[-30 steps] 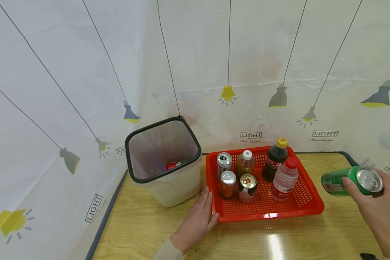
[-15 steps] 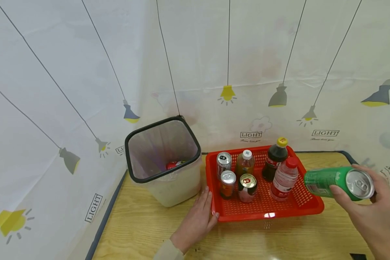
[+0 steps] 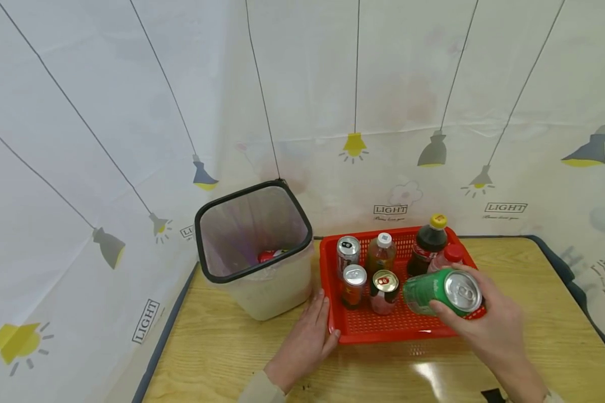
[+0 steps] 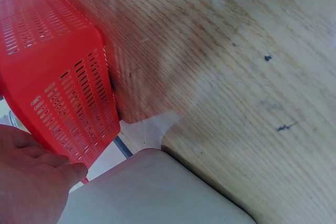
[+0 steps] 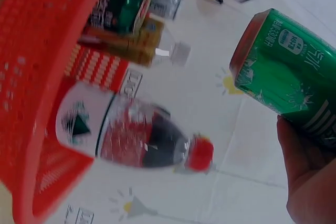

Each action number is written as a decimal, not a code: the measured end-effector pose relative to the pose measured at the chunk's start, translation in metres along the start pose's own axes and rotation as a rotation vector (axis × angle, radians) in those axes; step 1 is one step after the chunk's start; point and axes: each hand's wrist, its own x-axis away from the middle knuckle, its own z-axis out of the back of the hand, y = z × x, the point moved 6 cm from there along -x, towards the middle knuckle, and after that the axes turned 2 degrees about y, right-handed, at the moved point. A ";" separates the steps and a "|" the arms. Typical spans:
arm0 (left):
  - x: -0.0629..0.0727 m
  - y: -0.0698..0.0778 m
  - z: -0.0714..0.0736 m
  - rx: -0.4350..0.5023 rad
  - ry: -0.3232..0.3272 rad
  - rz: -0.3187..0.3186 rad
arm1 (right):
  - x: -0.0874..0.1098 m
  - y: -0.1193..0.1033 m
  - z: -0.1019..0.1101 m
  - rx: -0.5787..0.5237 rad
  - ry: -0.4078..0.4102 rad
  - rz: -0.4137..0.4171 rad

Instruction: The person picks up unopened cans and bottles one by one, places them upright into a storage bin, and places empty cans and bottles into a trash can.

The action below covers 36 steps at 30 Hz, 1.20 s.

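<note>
My right hand (image 3: 489, 330) grips a green soda can (image 3: 438, 291), tilted with its lid toward me, above the right part of the red basket (image 3: 363, 333). Straight fingers of my left hand (image 3: 302, 341) rest against the basket's left side, the thumb by its front corner; the left wrist view also has this hand (image 4: 34, 182) at the perforated wall. Inside stand several cans, such as an orange can (image 3: 353, 288) and a black-and-pink can (image 3: 384, 294), a juice bottle (image 3: 381, 257) and a cola bottle (image 3: 426, 246). Behind the green can, a red-capped bottle (image 5: 142, 135) is partly hidden in the head view.
Left of the basket stands a whitish bin (image 3: 272, 296) with a black rim, a red item (image 3: 269, 256) inside it. Wooden table (image 3: 217, 358) surrounds both. A white lamp-printed sheet (image 3: 302, 112) hangs behind and at the left.
My right hand has carried the green can leftward, from beside the basket to above its right part, now covering much of the red-capped bottle. My left hand has stayed in place.
</note>
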 end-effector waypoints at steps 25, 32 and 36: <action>-0.002 0.000 0.000 0.004 0.009 -0.017 | 0.044 0.010 -0.144 0.077 -0.345 -0.058; -0.001 0.000 0.000 -0.013 0.030 -0.032 | 0.052 0.017 -0.158 0.137 -0.368 -0.066; -0.001 0.000 0.000 -0.004 0.013 -0.023 | 0.054 0.020 -0.161 0.167 -0.382 -0.088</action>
